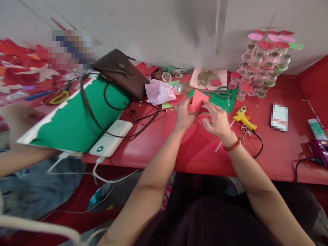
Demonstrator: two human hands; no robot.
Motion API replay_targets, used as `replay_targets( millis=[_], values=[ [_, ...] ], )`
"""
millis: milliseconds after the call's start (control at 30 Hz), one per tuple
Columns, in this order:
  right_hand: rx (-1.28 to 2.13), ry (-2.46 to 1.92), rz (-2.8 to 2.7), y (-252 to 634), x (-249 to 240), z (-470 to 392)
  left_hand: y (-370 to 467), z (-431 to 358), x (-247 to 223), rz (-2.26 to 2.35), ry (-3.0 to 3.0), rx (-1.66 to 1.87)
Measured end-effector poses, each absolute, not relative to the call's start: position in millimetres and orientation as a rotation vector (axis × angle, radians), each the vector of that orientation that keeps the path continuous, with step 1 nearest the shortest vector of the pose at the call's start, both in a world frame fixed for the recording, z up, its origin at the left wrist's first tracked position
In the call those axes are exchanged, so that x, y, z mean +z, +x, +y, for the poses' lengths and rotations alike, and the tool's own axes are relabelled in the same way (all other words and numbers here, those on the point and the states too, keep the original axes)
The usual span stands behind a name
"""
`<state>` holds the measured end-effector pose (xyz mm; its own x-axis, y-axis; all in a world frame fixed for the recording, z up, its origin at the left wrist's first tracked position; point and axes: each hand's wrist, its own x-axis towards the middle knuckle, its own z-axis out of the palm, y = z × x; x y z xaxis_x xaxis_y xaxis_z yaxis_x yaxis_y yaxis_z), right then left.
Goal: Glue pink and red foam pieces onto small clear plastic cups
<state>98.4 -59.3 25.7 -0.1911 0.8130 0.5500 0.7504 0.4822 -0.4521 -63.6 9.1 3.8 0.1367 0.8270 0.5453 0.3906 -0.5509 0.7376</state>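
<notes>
Held red paper [199, 99] above the tabletop [279, 153] in the left grip [186, 115], apparently adjusting its edge with the right grip [218, 120], impossible to tell open or closed, and needed light, steady finger pressure.

Red table [284, 160]. On it, clock face centered on red paper sheet [202, 147]: yellow glue gun [243, 118] at 2, pink sheet with dried bits [195, 82] at 12, white power bank [111, 138] at 9, brown bag [123, 73] at 10, stacked small jars [263, 65] at 1.
</notes>
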Motion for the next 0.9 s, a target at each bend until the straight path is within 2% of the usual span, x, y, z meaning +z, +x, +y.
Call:
replay_targets(
  millis=[400,900],
  values=[
    [0.163,-1.379,-2.099,83,23,-58,-63,1,-1,1.195,1.968,1.387],
    [0.309,-1.139,-1.724,123,35,-44,-61,12,-4,0.89,1.532,1.255]
  ],
)
